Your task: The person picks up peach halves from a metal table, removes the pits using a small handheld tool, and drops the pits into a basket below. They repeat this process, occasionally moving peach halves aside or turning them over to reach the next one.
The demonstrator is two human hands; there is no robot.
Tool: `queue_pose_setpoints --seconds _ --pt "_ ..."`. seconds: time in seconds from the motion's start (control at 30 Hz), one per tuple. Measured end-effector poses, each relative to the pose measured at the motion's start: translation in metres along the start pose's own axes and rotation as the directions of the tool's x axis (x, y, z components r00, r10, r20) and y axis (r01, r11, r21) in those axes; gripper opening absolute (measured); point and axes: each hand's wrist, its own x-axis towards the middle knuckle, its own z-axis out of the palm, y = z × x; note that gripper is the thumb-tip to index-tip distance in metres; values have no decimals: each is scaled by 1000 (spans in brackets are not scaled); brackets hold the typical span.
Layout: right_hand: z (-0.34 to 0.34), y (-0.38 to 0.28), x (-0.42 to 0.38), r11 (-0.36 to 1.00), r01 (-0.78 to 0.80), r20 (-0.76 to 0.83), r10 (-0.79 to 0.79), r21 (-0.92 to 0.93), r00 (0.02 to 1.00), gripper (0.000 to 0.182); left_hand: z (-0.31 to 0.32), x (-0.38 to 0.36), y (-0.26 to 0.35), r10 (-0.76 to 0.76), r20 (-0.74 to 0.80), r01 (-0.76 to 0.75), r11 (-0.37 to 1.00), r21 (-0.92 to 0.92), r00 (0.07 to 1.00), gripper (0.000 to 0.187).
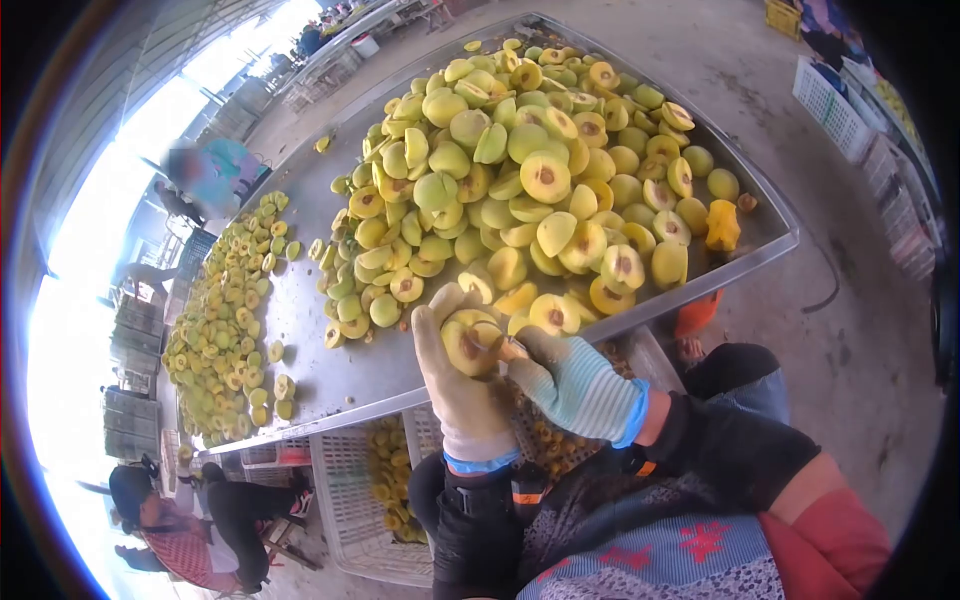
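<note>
My left hand (462, 385), in a cream glove, is closed around a yellow-green peach half (470, 343) with its cut face and brown centre turned up. My right hand (580, 388), in a green-and-white striped glove, grips a small tool (512, 351) with an orange-tan handle. Its tip meets the peach half at the centre; the exact shape of the tip is hidden. Just beyond my hands rises a large heap of peach halves (546, 177), many with brown stones or hollows showing. The heap lies on a metal table (330, 385) with a raised rim.
A second pile of peach halves (222, 325) lies on the table's left. Below the near rim, a white plastic crate (345, 500) holds fruit pieces. An orange-yellow piece (722, 226) sits by the right rim. A person (190, 530) sits at lower left; crates (835, 110) stand at right.
</note>
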Motion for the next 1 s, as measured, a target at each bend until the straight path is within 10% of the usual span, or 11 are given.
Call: queue_pose_setpoints --seconds 0.23,0.47,0.77,1.0 --pt "13 8 2 998 8 -20 -7 59 1000 32 -10 4 2 -223 51 212 795 -568 973 41" --pt "12 -7 0 982 -47 -55 37 -185 998 21 -9 2 7 -148 14 145 932 -332 989 43" --pt "27 9 -3 970 -63 4 64 233 998 38 1 -9 6 -137 -27 122 941 -314 990 50" --pt "28 0 -4 983 -100 37 96 152 995 41 5 -10 4 -99 -35 86 956 -281 994 48"
